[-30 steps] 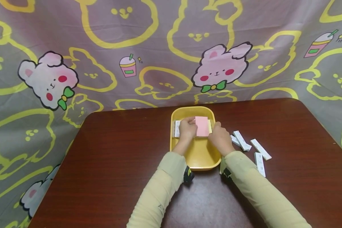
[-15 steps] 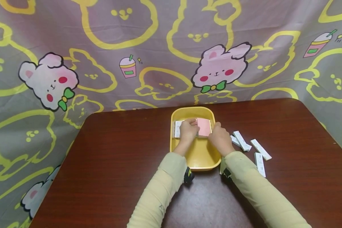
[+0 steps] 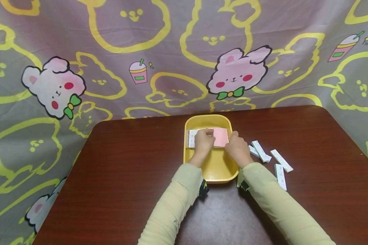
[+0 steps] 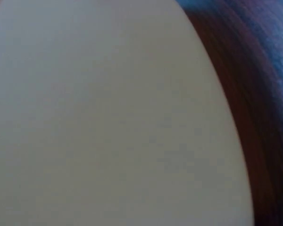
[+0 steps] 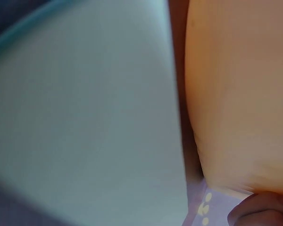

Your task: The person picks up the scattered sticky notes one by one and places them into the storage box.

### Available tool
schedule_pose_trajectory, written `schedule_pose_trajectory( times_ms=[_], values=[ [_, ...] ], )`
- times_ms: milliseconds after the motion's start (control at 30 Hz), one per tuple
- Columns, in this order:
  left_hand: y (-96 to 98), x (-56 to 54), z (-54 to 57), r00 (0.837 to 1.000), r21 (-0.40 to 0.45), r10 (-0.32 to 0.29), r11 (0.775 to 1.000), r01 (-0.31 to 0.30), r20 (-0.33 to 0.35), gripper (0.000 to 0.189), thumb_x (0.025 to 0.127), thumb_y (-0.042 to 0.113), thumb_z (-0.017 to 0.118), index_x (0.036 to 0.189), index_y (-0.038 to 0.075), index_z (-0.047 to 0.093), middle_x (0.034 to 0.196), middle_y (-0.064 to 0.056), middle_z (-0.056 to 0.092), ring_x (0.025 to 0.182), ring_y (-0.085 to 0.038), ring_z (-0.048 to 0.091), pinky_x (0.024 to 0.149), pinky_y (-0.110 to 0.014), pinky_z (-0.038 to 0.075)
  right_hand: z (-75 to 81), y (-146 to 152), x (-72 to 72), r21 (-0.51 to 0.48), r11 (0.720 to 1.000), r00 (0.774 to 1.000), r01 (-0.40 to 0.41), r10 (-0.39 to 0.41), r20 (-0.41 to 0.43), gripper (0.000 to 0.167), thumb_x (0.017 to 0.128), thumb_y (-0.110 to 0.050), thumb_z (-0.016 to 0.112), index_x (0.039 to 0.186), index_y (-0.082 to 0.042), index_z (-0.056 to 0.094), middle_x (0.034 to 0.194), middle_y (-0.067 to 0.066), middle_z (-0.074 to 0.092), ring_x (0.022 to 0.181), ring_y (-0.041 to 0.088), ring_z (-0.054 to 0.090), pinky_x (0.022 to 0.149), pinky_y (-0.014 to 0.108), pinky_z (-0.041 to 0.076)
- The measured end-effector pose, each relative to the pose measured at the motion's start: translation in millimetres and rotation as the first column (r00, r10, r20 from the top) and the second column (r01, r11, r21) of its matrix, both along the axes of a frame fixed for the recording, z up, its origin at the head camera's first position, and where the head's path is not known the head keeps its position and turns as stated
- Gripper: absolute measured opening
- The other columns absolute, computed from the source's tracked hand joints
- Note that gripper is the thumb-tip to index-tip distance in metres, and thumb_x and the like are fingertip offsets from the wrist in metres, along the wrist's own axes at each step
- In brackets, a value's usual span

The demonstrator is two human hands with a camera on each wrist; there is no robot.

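In the head view a yellow tray (image 3: 216, 172) stands on the table, with a pink sticky-note pad (image 3: 221, 137) lying flat in its upper right part. My left hand (image 3: 204, 143) reaches over the tray; its fingertips touch the pad's left edge, with a gap between thumb and forefinger. White printed boxes (image 3: 192, 139) lie left of that hand, partly hidden by it. My right hand (image 3: 238, 148) grips the tray's right rim beside the pad. In the right wrist view, blurred fingers (image 5: 264, 209) show at the lower edge; the left wrist view shows mostly a pale blurred sleeve (image 4: 108, 117).
Several slim white boxes (image 3: 281, 160) lie loose on the dark wooden table (image 3: 125, 177), right of the tray. Behind the table hangs a patterned cloth (image 3: 171, 61) with bunny drawings.
The pink pad has gone from standing over a yellow one to lying flat, shifted slightly right. The gap between my left thumb and forefinger has widened. My right hand has stayed at the rim.
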State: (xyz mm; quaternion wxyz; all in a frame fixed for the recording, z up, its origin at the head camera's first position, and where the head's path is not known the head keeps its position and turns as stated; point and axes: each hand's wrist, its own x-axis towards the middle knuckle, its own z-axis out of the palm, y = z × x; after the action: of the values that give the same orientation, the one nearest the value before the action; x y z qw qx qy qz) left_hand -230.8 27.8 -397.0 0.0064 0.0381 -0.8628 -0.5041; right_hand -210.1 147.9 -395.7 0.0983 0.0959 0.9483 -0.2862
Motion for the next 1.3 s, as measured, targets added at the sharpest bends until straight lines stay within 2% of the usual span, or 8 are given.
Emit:
schedule_pose_trajectory(
  times_ms=[267,433,633,833,1000,1300],
  values=[
    [-0.5,-1.1,-1.4,1.0,-0.039,-0.008,0.999,0.009,0.019,0.029,0.079,-0.003,0.065,0.107,-0.001,0.071,0.104,-0.014,0.073,0.097,-0.025,0.07,0.083,-0.028,0.055,-1.2,-0.6,-0.2,0.007,1.0,1.0,-0.003,0.003,-0.014,0.034,0.087,-0.012,0.048,0.113,0.008,0.04,0.099,0.033,0.062,0.079,0.04,0.061,0.065,0.048,0.047],
    [0.0,-1.5,-3.2,1.0,-0.05,-0.011,0.999,0.011,0.004,0.029,0.077,-0.005,0.064,0.105,-0.003,0.071,0.1,-0.015,0.074,0.097,-0.025,0.07,0.083,-0.027,0.055,-1.5,0.3,-0.8,0.006,1.0,1.0,-0.006,0.006,-0.007,0.035,0.086,-0.013,0.048,0.114,0.008,0.04,0.1,0.033,0.061,0.081,0.041,0.061,0.066,0.048,0.047],
    [0.5,-1.4,-4.5,1.0,-0.047,-0.008,0.999,0.009,0.013,0.03,0.077,-0.007,0.063,0.106,-0.003,0.071,0.1,-0.016,0.073,0.097,-0.026,0.07,0.083,-0.028,0.055,-2.5,1.1,-1.7,0.002,1.0,1.0,-0.014,0.014,0.0,0.036,0.089,-0.014,0.048,0.115,0.008,0.04,0.099,0.032,0.061,0.078,0.037,0.059,0.065,0.046,0.047],
    [2.1,-2.7,-6.6,1.0,-0.047,0.0,0.999,0.001,0.016,0.03,0.077,-0.008,0.063,0.105,-0.003,0.071,0.101,-0.015,0.073,0.098,-0.025,0.069,0.085,-0.028,0.054,-2.5,2.1,-2.6,0.0,1.0,1.0,-0.011,0.011,0.0,0.035,0.092,-0.016,0.047,0.115,0.009,0.04,0.102,0.034,0.061,0.084,0.041,0.062,0.067,0.049,0.048],
    [1.8,-2.7,-7.0,1.0,-0.068,-0.004,0.998,0.003,-0.009,0.029,0.076,-0.008,0.063,0.103,-0.003,0.072,0.099,-0.015,0.074,0.097,-0.025,0.069,0.084,-0.028,0.054,-2.0,1.5,-1.7,-0.007,1.0,1.0,-0.01,0.01,-0.003,0.034,0.092,-0.016,0.045,0.115,0.009,0.039,0.102,0.034,0.06,0.084,0.041,0.061,0.069,0.049,0.048],
    [0.4,-0.4,-6.1,1.0,-0.089,-0.001,0.996,0.002,0.003,0.027,0.075,-0.006,0.063,0.1,-0.002,0.073,0.096,-0.015,0.074,0.095,-0.025,0.069,0.079,-0.027,0.055,-2.9,1.0,-0.5,-0.007,1.0,1.0,-0.009,0.009,0.001,0.034,0.096,-0.019,0.042,0.115,0.009,0.039,0.101,0.033,0.06,0.081,0.038,0.06,0.069,0.049,0.048]
  ],
)
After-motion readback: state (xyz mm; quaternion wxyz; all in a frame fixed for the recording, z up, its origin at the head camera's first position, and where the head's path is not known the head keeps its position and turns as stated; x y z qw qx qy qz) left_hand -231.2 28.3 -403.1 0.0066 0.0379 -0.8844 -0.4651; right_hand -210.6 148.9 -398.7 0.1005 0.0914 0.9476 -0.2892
